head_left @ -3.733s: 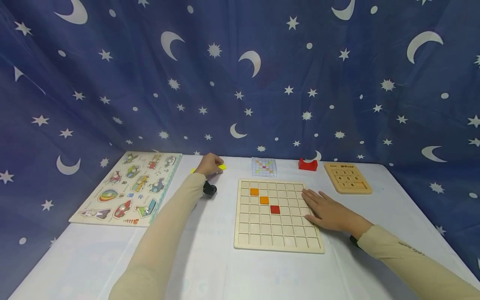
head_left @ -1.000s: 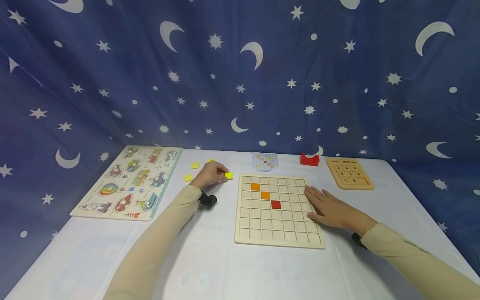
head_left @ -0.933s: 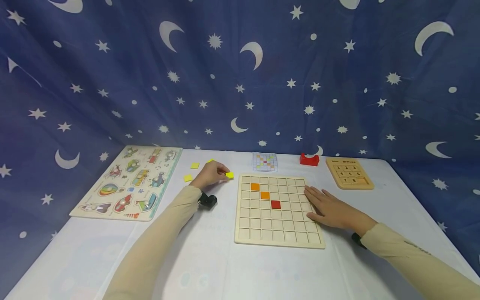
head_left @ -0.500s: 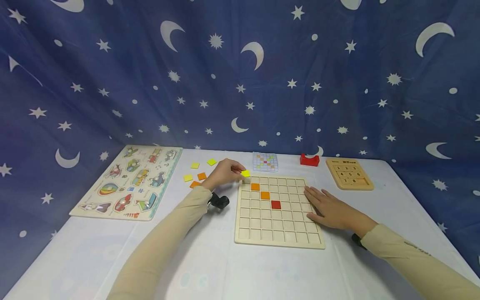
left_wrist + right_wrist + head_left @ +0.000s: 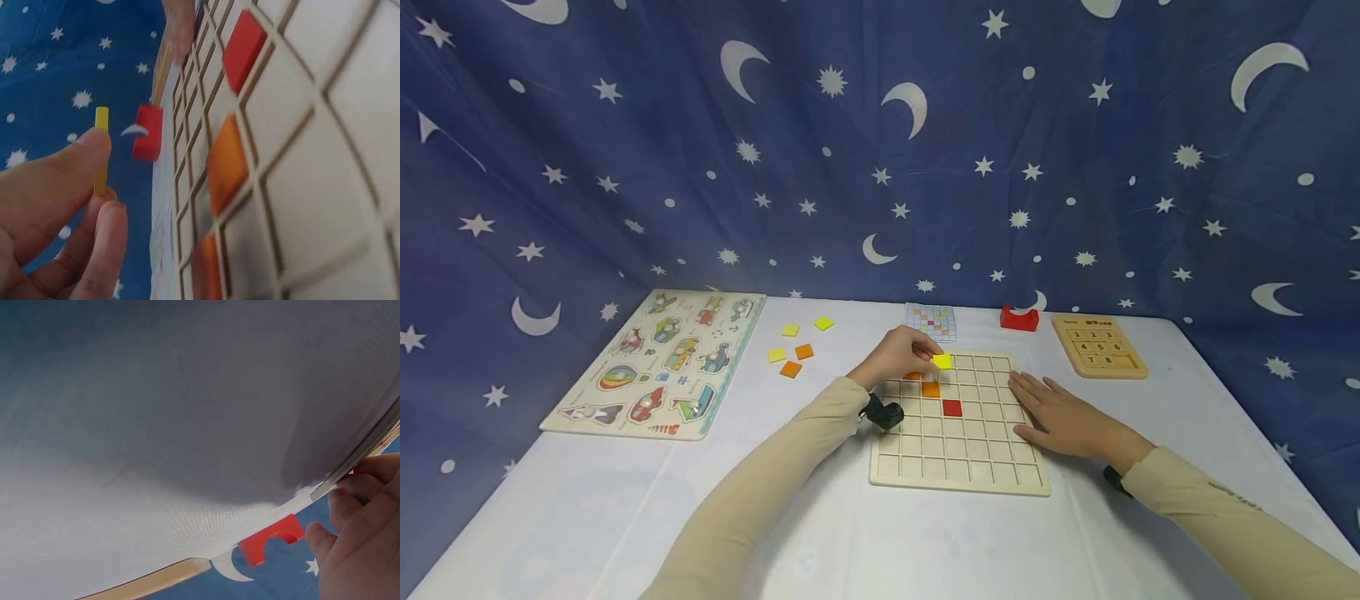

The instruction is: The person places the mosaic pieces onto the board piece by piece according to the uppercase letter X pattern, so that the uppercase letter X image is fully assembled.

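Yellow square tile: in the head view, my left hand pinches it above the pale wooden grid board; my right hand touches its edge, fingers straight. Left wrist view: edge-on between thumb and fingertips. Right wrist view: fingers against the board's rim.

This looked like a play corner, its room hidden by a moon-and-star cloth hung along the far edge of a white-covered table. Toys lay there: a picture puzzle at the far left corner, a number puzzle near the far right, a squared board between.
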Tool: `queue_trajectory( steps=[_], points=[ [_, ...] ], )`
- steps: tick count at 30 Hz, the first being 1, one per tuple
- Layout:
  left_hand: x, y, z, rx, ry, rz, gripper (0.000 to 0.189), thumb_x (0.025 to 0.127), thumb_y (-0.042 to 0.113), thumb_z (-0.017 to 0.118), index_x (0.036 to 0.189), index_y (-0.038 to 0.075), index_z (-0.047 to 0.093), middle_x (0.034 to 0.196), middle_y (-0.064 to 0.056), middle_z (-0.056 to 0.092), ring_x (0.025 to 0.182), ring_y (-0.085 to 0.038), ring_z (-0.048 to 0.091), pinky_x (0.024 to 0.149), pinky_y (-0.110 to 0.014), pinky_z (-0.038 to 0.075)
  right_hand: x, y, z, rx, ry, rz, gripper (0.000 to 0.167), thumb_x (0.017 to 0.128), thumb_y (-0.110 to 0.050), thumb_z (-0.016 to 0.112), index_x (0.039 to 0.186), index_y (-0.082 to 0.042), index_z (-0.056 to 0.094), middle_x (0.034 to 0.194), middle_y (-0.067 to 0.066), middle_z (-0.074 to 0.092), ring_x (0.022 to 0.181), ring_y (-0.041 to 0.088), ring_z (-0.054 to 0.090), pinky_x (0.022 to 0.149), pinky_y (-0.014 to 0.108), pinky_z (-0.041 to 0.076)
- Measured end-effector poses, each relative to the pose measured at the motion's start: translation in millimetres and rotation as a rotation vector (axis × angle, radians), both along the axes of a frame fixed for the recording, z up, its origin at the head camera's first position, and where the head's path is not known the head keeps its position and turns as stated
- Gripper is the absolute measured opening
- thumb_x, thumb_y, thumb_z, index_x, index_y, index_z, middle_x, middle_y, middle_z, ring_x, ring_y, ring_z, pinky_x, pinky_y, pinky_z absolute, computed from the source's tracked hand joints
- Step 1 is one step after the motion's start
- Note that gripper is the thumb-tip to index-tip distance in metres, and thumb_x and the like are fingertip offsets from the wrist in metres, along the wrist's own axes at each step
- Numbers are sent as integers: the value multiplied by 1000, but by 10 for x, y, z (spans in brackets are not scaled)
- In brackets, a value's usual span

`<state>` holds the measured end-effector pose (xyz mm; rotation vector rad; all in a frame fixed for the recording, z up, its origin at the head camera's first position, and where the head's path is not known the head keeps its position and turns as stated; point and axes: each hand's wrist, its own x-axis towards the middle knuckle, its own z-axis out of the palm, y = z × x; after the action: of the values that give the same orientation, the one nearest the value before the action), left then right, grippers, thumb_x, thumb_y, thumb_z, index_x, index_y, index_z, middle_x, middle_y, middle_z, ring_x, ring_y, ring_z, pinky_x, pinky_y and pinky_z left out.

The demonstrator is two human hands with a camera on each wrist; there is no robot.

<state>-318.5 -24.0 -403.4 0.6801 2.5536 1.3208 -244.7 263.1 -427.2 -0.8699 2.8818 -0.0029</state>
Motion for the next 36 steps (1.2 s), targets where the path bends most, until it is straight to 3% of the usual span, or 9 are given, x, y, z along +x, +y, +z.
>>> queue_trajectory(
  steps=[9,19,28,36],
  points=[
    [64,274,-68,-6,-34,-20,23,73,6,79,95,3,73,92,-10,71,70,-5,56,64,-13,47,18,-36,44,9,-30,-30,76,93,-49,48,147,-1,25,154,18,24,142,36,23,114,55,20],
    [101,405,-114,-25,-66,-1,22,68,1,81,89,0,74,86,-12,72,63,-4,51,58,-12,43,9,-35,36,6,-32,-29,76,93,-48,48,147,0,25,154,19,25,142,36,23,114,55,20],
    [124,482,-134,-79,-58,20,22,66,2,83,86,2,75,77,-7,70,62,-4,49,57,-13,40,7,-40,47,7,-39,-32,77,93,-49,48,147,0,25,154,19,25,142,36,24,114,56,20],
    [133,526,-145,-145,-9,12,21,67,7,83,87,5,75,78,-5,70,63,-4,49,59,-13,41,14,-38,46,9,-34,-33,77,93,-50,48,147,0,25,154,18,25,142,36,24,114,55,20]
  ],
)
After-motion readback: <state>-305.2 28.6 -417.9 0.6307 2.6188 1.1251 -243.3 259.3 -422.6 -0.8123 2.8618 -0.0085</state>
